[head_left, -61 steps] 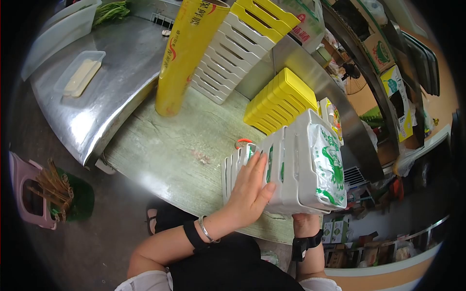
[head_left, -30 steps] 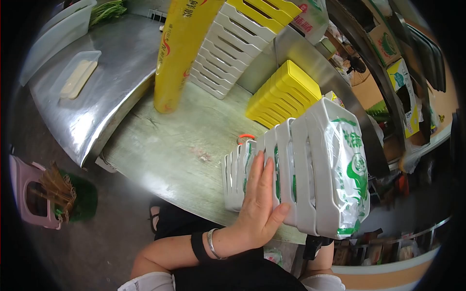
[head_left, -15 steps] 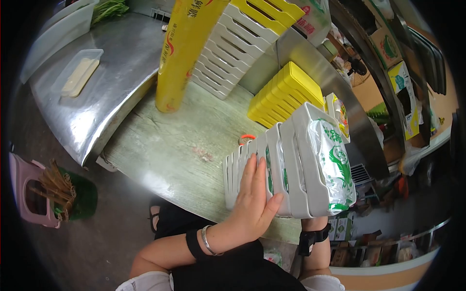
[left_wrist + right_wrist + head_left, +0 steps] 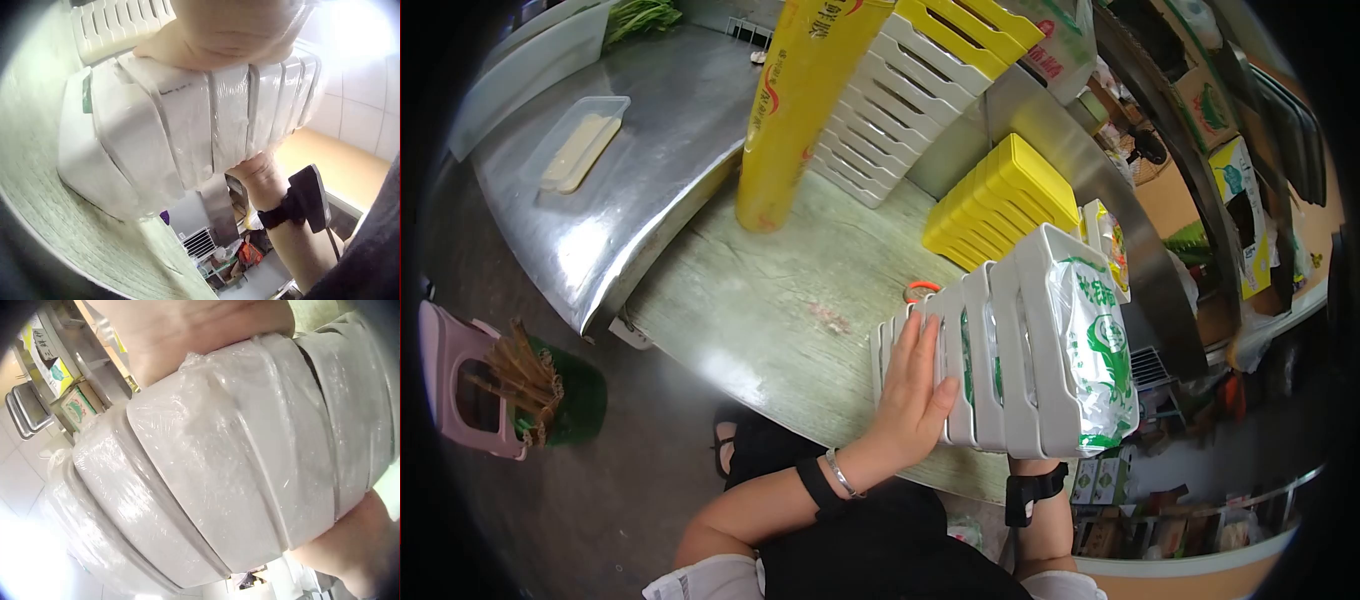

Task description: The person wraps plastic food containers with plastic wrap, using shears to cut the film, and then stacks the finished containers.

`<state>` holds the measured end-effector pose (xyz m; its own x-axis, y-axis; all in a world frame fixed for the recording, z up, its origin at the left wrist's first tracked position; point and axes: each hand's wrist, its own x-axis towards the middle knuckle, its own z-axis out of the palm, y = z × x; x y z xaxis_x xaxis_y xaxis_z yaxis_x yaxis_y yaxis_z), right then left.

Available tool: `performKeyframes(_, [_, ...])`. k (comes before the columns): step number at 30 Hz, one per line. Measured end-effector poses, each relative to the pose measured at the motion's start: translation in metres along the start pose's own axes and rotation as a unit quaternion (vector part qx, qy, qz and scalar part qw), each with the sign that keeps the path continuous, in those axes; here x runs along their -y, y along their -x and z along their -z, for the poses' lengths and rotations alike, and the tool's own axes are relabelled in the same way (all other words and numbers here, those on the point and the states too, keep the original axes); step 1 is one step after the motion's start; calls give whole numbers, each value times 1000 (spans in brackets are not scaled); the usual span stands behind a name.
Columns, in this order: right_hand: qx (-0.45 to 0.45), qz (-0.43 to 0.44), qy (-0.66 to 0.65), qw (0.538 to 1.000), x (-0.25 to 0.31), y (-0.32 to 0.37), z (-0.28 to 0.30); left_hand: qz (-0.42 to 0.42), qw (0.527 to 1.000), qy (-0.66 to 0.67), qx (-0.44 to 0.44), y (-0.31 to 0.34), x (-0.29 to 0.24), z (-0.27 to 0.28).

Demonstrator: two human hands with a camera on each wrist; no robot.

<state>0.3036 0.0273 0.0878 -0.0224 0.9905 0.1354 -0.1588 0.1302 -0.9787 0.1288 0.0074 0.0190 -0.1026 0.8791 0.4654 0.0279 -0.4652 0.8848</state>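
Note:
A leaning row of nested white trays, wrapped in clear film, holds green-printed packets. Against its near-left side lies the flat left hand, fingers straight and thumb apart. The right wrist shows below the row's right end; most of the right hand is hidden behind the trays. In the left wrist view the left hand rests along the upper side of the film-covered trays. The right wrist view has the right hand touching the opposite side of the trays, its fingers out of sight.
Behind stand a yellow film roll, a white tray stack topped with yellow ones, and a yellow tray stack. An orange-red ring-shaped item lies beside the held trays on the green table. A steel counter is at left.
The packet end of the tray row swung down toward the person about a second ago and has since come back up. The left hand has stayed against its side.

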Motion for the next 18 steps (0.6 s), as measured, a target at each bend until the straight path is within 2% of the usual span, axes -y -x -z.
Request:
performKeyframes(4, [-23,36,110,993,-3,2,4,-5,1000,-13,-5,-1,-2,-4])
performKeyframes(8, [-49,75,257,962,-7,9,11,-18,999,-31,-12,-4,-8,-7])
performKeyframes(10, [-57,78,279,955,-9,11,14,-20,999,-43,-12,-5,-12,-9])
performKeyframes(11, [-70,54,168,982,-11,11,21,-21,999,-47,-11,-6,-14,-10])
performKeyframes(14, [1,124,335,934,0,8,18,-18,998,-63,-10,-10,-22,-13])
performKeyframes(15, [-12,53,74,996,6,5,5,-15,997,-69,-9,-11,-23,-13])
performKeyframes(17, [-13,-5,-133,991,2,4,7,-17,998,-63,-15,-9,-21,-16])
performKeyframes(18, [7,20,44,999,1,4,14,-18,998,-59,-17,-8,-20,-17])
